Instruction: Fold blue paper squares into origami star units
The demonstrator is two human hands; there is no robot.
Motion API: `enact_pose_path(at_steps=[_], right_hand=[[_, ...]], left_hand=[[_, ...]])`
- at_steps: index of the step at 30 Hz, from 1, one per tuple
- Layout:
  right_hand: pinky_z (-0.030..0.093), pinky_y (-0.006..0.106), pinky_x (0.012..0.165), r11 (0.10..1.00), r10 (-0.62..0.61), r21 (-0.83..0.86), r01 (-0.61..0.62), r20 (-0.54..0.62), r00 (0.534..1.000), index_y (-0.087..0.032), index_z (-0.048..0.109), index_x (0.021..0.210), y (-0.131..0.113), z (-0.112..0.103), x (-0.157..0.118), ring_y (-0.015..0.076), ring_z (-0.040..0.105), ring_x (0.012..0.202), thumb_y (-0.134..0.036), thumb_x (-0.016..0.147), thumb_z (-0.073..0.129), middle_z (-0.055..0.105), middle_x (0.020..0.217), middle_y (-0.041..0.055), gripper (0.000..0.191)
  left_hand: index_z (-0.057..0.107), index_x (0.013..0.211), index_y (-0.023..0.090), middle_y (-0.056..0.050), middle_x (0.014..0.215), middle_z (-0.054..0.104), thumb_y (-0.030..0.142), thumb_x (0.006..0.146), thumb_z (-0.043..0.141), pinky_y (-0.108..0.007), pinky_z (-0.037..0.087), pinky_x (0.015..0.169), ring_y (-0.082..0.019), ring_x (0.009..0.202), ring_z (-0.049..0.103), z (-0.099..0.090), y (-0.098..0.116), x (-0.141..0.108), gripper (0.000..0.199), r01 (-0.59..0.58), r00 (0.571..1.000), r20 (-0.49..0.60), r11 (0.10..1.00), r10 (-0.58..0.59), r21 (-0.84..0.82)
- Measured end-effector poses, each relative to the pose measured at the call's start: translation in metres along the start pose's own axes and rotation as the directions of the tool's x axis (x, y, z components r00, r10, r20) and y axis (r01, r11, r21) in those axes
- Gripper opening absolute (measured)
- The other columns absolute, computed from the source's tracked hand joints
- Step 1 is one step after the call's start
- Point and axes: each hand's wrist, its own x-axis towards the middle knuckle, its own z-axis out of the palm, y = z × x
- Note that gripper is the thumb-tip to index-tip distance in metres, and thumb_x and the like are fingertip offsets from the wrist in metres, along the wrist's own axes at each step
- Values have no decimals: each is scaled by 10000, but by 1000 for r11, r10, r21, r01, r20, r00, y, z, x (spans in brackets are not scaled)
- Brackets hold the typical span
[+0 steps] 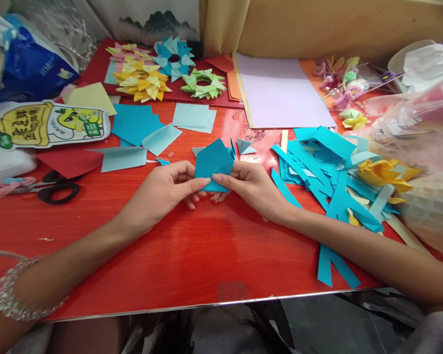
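Observation:
A folded blue paper (214,160) with a pointed top is held up over the middle of the red table. My left hand (173,186) pinches its lower left edge, thumb in front and fingers behind. On the lower right edge my right hand (249,184) grips the same paper between thumb and fingers. Small folded grey-blue pieces (245,146) lie just behind the hands. To the left of them are darker blue sheets (135,123) and a creased light blue sheet (123,158).
Blue paper strips (313,164) are heaped at the right. Black-handled scissors (59,191) lie at the left near a printed pouch (51,124). Folded paper rings (204,83) and a lilac sheet stack (280,91) sit at the back. The table's front edge (170,309) runs below the forearms.

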Motion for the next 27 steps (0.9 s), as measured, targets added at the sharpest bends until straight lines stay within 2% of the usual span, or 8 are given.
enact_pose_path(at_steps=[6,10,13,16,27], right_hand=[[550,235,652,999,-3,-32,2,-29,1000,-142,612,798,-2,2,0,120,662,680,-397,800,614,677,772,16,255],[537,253,668,994,3,-112,-10,-63,998,-137,617,808,-2,2,-2,132,646,710,-395,805,610,670,794,24,258],[547,274,685,994,9,-107,-13,-31,999,-147,608,836,-1,1,-2,144,644,729,-399,821,586,660,806,21,253],[547,274,682,992,-6,-128,5,-6,1000,-152,601,796,0,1,-3,148,633,737,-400,820,584,643,791,19,250],[554,265,636,995,50,-89,-47,26,998,-150,607,769,-3,1,-2,147,657,675,-379,808,605,638,731,11,232]], left_hand=[[586,738,151,30,635,591,326,767,650,-191,473,487,-78,495,557,3,-2,0,189,25,999,-29,1000,-25,-3],[577,726,158,33,637,582,341,756,661,-202,474,496,-88,502,561,2,-1,-1,203,14,1000,3,999,-15,37],[587,736,178,30,678,584,345,764,652,-203,467,526,-86,525,550,0,0,-2,181,-65,997,-45,994,69,83],[570,692,194,35,636,562,323,766,651,-199,453,540,-91,546,534,-2,0,-2,169,-139,982,-114,986,149,88],[554,624,195,25,626,561,302,744,658,-211,467,567,-113,599,552,-3,-1,1,191,-141,977,-162,990,138,-6]])
